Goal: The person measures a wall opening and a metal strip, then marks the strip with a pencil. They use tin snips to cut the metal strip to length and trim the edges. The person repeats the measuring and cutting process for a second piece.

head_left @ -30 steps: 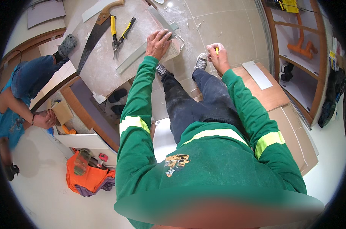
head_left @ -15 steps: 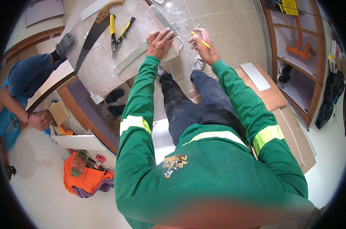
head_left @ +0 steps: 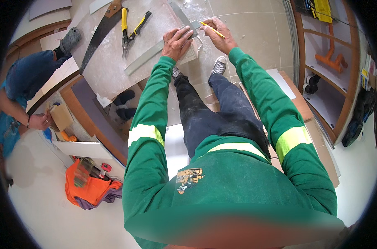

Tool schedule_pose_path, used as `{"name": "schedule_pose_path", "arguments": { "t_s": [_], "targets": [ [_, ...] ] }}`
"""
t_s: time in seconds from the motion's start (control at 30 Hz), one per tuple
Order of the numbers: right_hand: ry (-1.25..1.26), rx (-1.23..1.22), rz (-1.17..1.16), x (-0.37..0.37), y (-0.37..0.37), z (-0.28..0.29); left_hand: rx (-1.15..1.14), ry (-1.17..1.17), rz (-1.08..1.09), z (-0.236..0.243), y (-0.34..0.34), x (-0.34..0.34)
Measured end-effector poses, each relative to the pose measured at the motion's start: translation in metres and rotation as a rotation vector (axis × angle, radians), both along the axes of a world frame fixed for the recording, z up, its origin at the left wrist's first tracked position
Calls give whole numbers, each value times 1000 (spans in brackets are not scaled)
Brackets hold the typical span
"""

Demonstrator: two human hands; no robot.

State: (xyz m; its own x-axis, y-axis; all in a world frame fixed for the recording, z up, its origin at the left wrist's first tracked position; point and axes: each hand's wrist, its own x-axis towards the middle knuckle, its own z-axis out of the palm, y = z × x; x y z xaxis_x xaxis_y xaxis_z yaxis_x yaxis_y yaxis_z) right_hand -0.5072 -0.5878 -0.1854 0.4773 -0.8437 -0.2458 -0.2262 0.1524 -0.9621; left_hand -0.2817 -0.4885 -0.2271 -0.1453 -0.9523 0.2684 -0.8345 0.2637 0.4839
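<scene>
Fingers of right hand (head_left: 218, 36) pinch yellow pencil (head_left: 213, 30) beside end of grey-green strip (head_left: 144, 58) on dusty board (head_left: 106, 72); left hand (head_left: 178, 43) lies over strip, fingers extended. Apparently marking; any stroke calls for steady strip.

On my feed, the saw (head_left: 98, 39) runs off the top edge — and the left hand (head_left: 177, 42) hides its own palm.
</scene>
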Motion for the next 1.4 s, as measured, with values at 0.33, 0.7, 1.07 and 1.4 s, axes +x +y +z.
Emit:
{"name": "schedule_pose_path", "arguments": {
  "t_s": [0.33,0.7,1.07,1.4],
  "targets": [
    [87,-74,71,17,-7,-21,-33,11,-10,-5,-2,2],
    [366,-154,307,-21,17,21,-47,-44,0,-5,-2,-1],
    [181,314,110,-13,92,72,-45,382,306,33,74,-13],
    [236,122,1057,150,187,181,-119,814,927,229,265,-3]
  ]
}}
